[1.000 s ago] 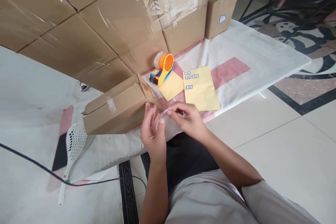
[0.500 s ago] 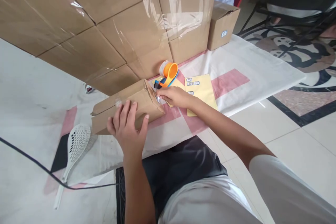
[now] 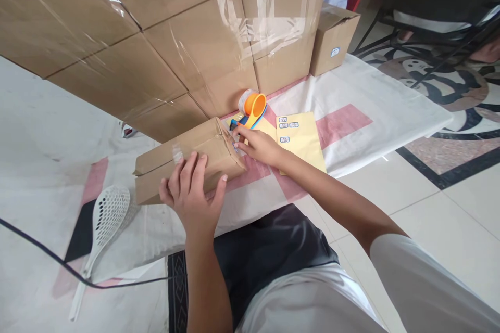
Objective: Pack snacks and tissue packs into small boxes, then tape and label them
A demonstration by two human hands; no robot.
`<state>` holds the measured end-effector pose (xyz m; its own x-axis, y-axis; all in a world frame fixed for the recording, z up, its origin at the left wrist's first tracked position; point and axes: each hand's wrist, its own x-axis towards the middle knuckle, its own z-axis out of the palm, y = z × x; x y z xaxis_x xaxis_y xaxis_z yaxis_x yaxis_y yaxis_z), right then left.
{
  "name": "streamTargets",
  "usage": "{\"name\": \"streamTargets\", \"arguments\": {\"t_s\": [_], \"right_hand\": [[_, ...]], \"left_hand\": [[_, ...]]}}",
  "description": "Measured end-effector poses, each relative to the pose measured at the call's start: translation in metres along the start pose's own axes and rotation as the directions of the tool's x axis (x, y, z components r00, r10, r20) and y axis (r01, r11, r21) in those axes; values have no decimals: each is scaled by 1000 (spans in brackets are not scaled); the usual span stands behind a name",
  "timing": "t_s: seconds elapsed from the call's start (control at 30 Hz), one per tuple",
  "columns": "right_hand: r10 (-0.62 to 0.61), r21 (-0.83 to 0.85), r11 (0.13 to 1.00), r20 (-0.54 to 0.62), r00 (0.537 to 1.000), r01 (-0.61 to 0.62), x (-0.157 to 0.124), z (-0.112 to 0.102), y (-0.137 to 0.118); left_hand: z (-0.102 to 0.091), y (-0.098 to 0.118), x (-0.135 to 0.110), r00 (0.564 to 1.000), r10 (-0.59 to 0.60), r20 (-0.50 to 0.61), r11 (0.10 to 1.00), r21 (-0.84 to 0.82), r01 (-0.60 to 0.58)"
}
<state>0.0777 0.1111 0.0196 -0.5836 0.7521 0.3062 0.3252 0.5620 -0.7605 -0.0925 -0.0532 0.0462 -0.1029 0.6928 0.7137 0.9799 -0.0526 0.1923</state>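
A cardboard box (image 3: 211,148) lies on its side on the cloth-covered table, with a strip of clear tape (image 3: 177,153) over its long seam. My left hand (image 3: 193,187) rests on the near part of the box, fingers spread and lying flat against it. At the right end of the box is my right hand (image 3: 260,145), its thumb and forefinger a little apart beside a shiny bit of clear tape at the box's edge. Just behind it lies an orange tape dispenser (image 3: 255,106) with a roll of tape. Whether the right fingertips touch the tape is hard to make out.
Large taped cardboard boxes (image 3: 203,36) form a wall behind. A yellow sheet with labels (image 3: 300,140) lies right of the dispenser. Further right stands a smaller box (image 3: 334,39). On the left are a white perforated scoop (image 3: 111,210) and a black cable (image 3: 39,244).
My right hand has loosened from a closed grip at the box's end, its thumb and forefinger now apart. My left hand stays on the box. The view has shifted slightly.
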Motion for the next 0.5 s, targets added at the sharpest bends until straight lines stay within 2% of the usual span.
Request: {"name": "streamTargets", "arguments": {"t_s": [0.1,0.2,0.27,0.37,0.43,0.5], "right_hand": [[50,122,992,-140,989,-33,-21,14,-6],[17,308,951,-150,988,30,-52,41,-14],[74,384,923,-149,986,-11,-68,56,-17],[154,433,892,-26,988,-127,-70,59,-15],[128,441,884,89,988,-154,-57,51,-13],[73,427,896,130,989,-122,-40,41,-14]], "left_hand": [[-1,1,-2,1000,10,7,1000,21,-10],[-2,2,-2,999,-3,33,998,65,0],[-1,2,-2,999,-10,44,996,85,6],[0,0,1,999,3,36,995,100,-6],[1,-2,1,999,15,31,995,102,-19],[0,-5,-1,999,29,30,995,93,-32]]}}
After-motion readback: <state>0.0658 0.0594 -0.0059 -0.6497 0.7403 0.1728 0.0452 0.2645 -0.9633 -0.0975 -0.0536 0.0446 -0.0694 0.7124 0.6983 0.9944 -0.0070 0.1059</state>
